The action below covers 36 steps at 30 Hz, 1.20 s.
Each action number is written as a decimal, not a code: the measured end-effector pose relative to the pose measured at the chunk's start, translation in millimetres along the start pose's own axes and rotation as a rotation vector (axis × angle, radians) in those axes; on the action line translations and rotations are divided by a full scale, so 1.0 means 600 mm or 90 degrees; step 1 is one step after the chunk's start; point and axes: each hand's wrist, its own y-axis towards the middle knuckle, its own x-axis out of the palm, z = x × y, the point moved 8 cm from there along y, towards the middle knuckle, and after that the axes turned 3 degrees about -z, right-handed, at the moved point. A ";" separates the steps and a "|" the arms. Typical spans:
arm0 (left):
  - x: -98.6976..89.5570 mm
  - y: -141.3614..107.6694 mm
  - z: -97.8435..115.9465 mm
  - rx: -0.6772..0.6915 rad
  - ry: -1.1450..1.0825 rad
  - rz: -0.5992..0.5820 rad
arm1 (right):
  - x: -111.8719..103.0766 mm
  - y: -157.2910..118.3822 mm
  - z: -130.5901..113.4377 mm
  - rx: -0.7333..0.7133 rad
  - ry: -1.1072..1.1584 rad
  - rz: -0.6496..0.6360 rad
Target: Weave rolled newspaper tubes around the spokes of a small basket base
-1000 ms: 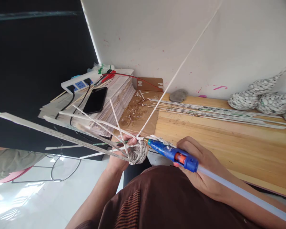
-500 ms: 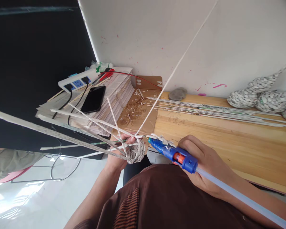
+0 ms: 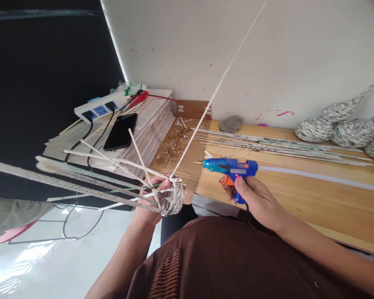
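My left hand [image 3: 154,195] is closed around a small woven newspaper basket [image 3: 174,199], its thumb on the near rim. Several rolled paper strips fan out from the weave to the left. One long paper strip [image 3: 216,89] rises from the rim toward the upper right. In my right hand [image 3: 252,197] is a blue glue gun [image 3: 229,167] with an orange trigger. Its nozzle points left, a little above and apart from the basket. A long translucent glue stick [image 3: 318,175] runs out of its back end to the right.
Several thin paper rolls [image 3: 277,145] lie along the wooden table [image 3: 299,191]. Woven paper pieces [image 3: 318,124] and a grey stone [image 3: 231,123] sit by the wall. On the left, a newspaper stack [image 3: 156,120] bears a phone [image 3: 121,131] and a power strip [image 3: 100,109].
The glue gun has moved up and away from the basket rim and turned, so its handle and trigger now show. The basket and its long strip have shifted slightly left.
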 end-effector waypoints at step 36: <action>-0.073 0.022 -0.002 0.000 0.068 0.110 | -0.173 0.348 0.046 0.049 -0.764 0.145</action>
